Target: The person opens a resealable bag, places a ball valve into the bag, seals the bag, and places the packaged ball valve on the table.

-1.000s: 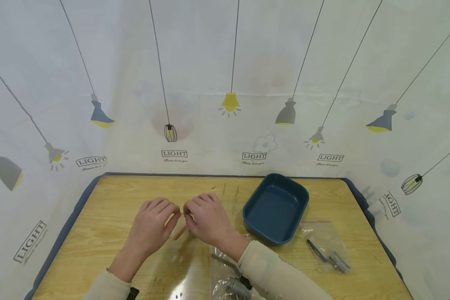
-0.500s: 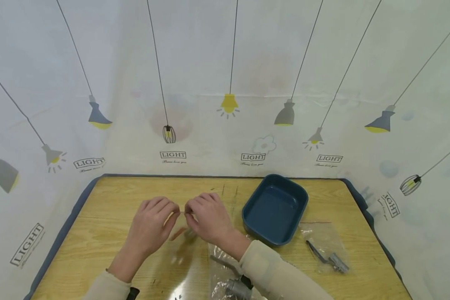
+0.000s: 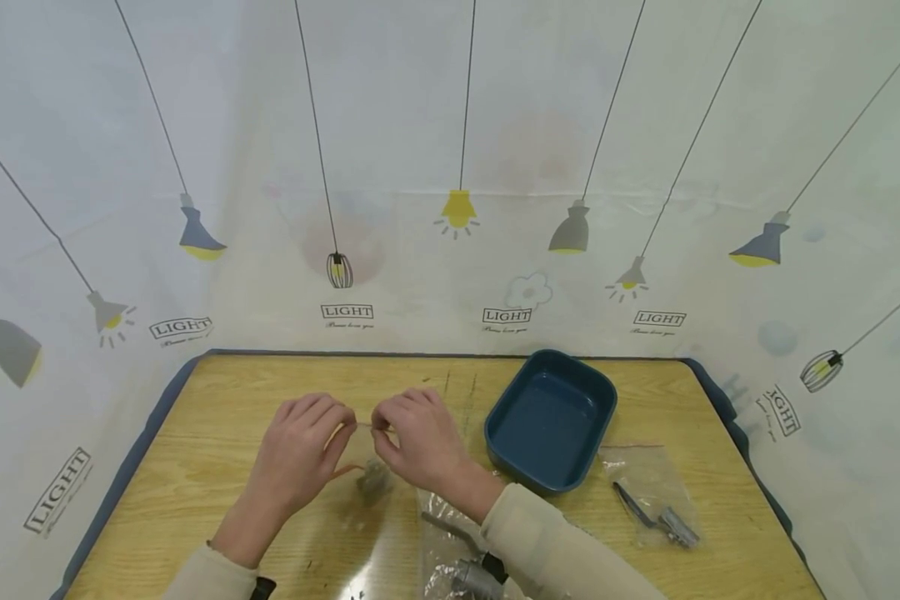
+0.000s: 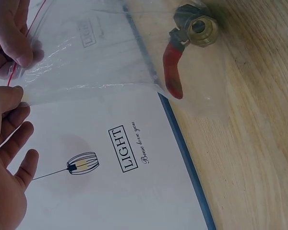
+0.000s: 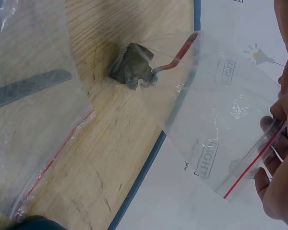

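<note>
Both hands hold up a clear zip bag [image 4: 101, 62] by its red-striped top edge. My left hand [image 3: 297, 454] pinches one end of that edge between thumb and fingers. A short way along it, my right hand [image 3: 418, 437] pinches the zip strip too. Low in the bag lies a brass ball valve [image 4: 197, 26] with a threaded opening and a red lever handle [image 4: 172, 72]. In the right wrist view the valve body [image 5: 133, 64] sits in the bag's bottom corner. From the head view the bag hangs below the hands, mostly too transparent to make out.
A dark blue rectangular dish [image 3: 547, 421] stands right of the hands. Beyond it lies a zip bag [image 3: 652, 492] with a grey metal part and dark lever. Another bag [image 3: 450, 542] with a grey-handled part lies under the right forearm. A lamp-printed sheet [image 3: 420, 250] covers the wall behind the table.
The hands have drawn slightly apart along the bag's top edge. Below them, the valve and its red handle have swung, and more of the valve body now shows.
</note>
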{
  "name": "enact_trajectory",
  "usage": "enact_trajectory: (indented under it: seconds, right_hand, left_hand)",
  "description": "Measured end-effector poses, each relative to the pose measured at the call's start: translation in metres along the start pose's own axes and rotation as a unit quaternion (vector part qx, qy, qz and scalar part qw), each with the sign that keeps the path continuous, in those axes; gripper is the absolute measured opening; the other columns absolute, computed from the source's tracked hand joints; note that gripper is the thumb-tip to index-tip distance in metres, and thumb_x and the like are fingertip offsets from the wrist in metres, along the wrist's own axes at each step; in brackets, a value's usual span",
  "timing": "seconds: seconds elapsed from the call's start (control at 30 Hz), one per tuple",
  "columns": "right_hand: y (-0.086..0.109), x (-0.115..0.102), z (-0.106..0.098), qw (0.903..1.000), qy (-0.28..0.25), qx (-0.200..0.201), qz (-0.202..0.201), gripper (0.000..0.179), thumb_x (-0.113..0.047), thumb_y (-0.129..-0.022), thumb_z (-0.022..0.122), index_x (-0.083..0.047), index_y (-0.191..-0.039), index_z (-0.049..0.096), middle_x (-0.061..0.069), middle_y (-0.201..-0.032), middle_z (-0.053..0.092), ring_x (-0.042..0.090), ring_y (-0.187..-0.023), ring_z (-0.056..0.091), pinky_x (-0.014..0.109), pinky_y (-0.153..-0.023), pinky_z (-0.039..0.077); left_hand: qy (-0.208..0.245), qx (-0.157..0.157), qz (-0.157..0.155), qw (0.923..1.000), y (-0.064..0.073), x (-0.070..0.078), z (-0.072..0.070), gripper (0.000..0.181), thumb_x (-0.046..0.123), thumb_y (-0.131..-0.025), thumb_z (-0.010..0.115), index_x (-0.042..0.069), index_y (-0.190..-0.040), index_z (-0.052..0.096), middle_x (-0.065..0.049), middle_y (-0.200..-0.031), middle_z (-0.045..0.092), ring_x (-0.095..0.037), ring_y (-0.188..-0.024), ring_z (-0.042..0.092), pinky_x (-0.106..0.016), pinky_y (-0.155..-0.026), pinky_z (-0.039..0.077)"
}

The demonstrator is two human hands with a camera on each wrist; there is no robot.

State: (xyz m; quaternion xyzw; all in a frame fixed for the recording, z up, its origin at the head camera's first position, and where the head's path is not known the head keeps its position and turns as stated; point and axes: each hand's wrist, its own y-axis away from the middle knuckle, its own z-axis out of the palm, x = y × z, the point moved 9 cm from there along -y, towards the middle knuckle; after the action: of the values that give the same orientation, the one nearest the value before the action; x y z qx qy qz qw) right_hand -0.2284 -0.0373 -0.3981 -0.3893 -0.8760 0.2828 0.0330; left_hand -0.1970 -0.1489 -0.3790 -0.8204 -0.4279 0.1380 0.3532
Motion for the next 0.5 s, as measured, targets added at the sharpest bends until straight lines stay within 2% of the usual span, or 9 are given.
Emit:
enact_trajectory:
  seconds: [0.23, 0.5]
  right_hand:
    - [0.0003, -0.0032, -0.0009, 0.9999, 0.015, -0.002, -0.007, 0.002, -0.027, -0.090, 0.065, -0.025, -0.090, 0.064, -0.015, -0.085, 0.068, 0.007, -0.087, 0.059, 0.030, -0.086, 0.045]
    - [0.0011, 0.0020, 0.0014, 0.9995, 0.023, -0.019, 0.006, 0.003, -0.027, -0.090, 0.064, -0.025, -0.089, 0.063, -0.015, -0.086, 0.068, 0.007, -0.089, 0.059, 0.029, -0.089, 0.045]
  left_hand:
    - [0.006, -0.014, -0.011, 0.9998, 0.0021, -0.0020, 0.0028, 0.012, 0.015, -0.081, 0.075, 0.015, -0.089, 0.065, 0.003, -0.086, 0.067, -0.020, -0.090, 0.063, -0.042, -0.083, 0.048]
    - [-0.001, -0.006, -0.014, 0.9999, 0.0029, -0.0037, 0.0013, 0.012, 0.015, -0.082, 0.075, 0.014, -0.088, 0.065, 0.002, -0.085, 0.066, -0.021, -0.091, 0.063, -0.042, -0.082, 0.048]
